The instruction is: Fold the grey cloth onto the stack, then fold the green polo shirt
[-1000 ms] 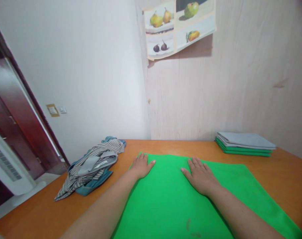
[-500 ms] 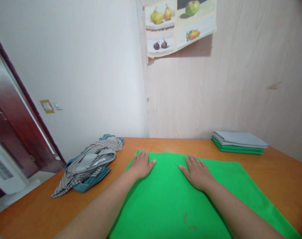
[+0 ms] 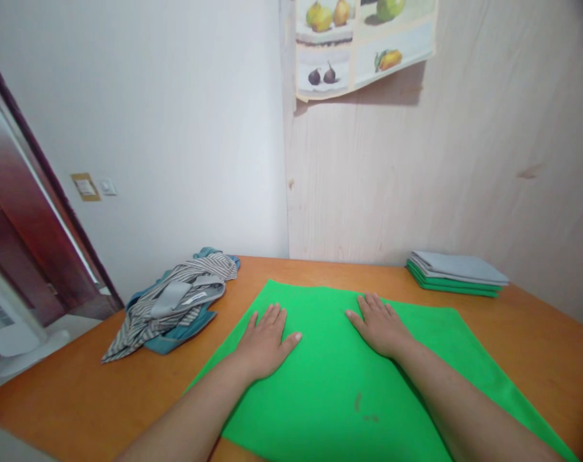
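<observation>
A bright green cloth lies spread flat on the orange wooden table. My left hand rests palm down on its left part, fingers stretched out. My right hand lies flat on the cloth near its far edge, fingers apart. Neither hand holds anything. A small dark stain marks the cloth near me.
A crumpled heap of striped grey and blue clothes sits at the table's left. A folded stack of grey and green cloths lies at the far right by the wooden wall. A fruit poster hangs above; a dark door stands left.
My left hand has slid back toward me from the cloth's far left corner. The right hand stays about where it was. The view has shifted slightly.
</observation>
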A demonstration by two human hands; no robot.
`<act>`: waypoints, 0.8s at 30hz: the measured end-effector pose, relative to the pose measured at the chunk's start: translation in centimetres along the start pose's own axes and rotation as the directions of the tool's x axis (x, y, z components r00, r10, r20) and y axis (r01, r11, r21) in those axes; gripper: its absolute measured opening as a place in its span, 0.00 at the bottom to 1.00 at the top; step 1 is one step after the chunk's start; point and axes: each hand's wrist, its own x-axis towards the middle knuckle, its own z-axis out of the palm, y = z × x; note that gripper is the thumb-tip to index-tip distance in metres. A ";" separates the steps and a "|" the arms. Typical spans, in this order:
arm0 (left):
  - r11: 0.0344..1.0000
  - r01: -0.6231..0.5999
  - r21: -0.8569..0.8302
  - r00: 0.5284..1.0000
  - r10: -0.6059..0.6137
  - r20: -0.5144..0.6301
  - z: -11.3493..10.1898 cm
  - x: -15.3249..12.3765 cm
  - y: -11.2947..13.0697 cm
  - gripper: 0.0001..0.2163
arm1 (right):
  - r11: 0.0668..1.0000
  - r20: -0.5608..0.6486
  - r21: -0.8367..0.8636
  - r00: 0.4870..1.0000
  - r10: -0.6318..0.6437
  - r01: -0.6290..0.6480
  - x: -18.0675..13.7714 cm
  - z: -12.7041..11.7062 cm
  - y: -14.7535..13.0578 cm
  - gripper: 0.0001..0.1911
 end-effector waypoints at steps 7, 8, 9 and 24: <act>0.999 -0.020 -0.026 0.999 0.019 -0.028 0.8 0.4 -0.3 0.42 | 1.000 0.007 -0.028 1.000 -0.002 0.002 0.2 0.2 0.5 0.48; 0.999 -0.020 -0.030 0.999 0.019 -0.031 0.9 0.4 -0.3 0.42 | 1.000 0.010 -0.024 1.000 -0.001 0.002 0.3 0.3 0.6 0.47; 0.999 -0.021 -0.036 0.999 0.020 -0.035 1.0 0.4 -0.3 0.42 | 1.000 0.011 -0.013 1.000 0.000 0.000 0.4 0.4 0.7 0.47; 0.995 -0.031 -0.091 0.997 0.025 -0.071 1.4 0.7 -0.4 0.41 | 0.915 -0.125 0.404 0.989 0.079 -0.022 -0.7 -4.1 4.7 0.42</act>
